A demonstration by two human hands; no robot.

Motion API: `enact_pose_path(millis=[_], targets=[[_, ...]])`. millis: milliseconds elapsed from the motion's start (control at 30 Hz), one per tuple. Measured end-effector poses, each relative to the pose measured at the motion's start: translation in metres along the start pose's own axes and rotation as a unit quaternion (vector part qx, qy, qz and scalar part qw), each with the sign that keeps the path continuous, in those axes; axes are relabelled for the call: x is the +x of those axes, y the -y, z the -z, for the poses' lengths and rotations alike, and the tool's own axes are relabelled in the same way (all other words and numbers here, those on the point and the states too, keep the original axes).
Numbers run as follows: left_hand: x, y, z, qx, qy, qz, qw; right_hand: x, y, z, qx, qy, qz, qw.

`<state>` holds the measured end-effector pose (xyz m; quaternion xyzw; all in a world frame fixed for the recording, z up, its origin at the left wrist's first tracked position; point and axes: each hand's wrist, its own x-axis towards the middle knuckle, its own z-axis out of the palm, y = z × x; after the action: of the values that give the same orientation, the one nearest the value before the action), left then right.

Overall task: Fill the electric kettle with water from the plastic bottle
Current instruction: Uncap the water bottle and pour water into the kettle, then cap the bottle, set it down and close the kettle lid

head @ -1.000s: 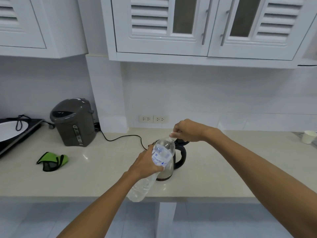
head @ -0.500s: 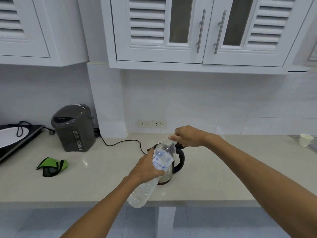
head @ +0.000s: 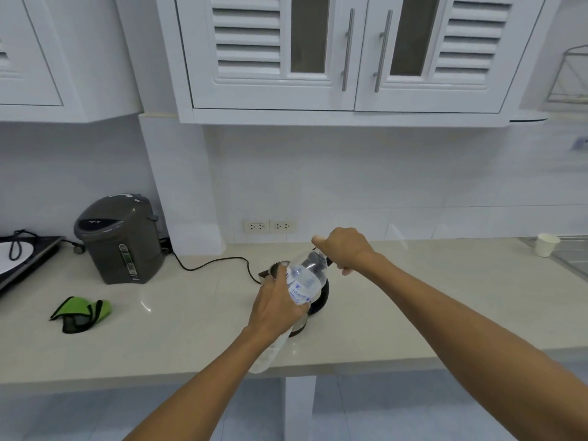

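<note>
Kettle [head: 318,300] is standing on the tabletop [head: 191,329], mostly hidden behind the tilted plastic bottle [head: 305,281]; left hand [head: 275,308] is gripping the bottle's middle; right hand [head: 345,249] is closing around its neck end.

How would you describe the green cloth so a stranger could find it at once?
Start at the long counter under the white cabinets. Go left to the grey water boiler. In front of it lies the green cloth, crumpled, black-edged, the only brightly coloured thing there.
</note>
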<state>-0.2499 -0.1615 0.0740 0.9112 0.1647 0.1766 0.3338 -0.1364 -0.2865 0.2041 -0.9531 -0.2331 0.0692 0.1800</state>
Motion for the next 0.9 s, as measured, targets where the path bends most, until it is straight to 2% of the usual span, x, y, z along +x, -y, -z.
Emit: enact_pose_path(millis=[67, 200, 367, 667, 900], targets=[[0.005, -0.006, -0.004, -0.049, 0.004, 0.007, 0.999, 0.002, -0.004, -0.002, -0.018, -0.029, 0.036, 0.999], [0.017, -0.025, -0.018, -0.165, 0.008, 0.036, 0.986, -0.001, -0.022, -0.001, 0.069, -0.025, 0.102, 0.992], [0.041, -0.054, -0.063, -0.255, 0.024, 0.032, 0.966, 0.003, -0.063, 0.016, 0.161, -0.001, 0.089, 0.983], [0.101, -0.114, -0.159, -0.271, 0.065, 0.036, 0.960, 0.052, -0.169, 0.035, 0.165, -0.037, 0.058, 0.984], [0.160, -0.138, -0.235, -0.264, 0.046, 0.053, 0.962, 0.120, -0.239, 0.030, 0.156, -0.057, 0.049, 0.985]])
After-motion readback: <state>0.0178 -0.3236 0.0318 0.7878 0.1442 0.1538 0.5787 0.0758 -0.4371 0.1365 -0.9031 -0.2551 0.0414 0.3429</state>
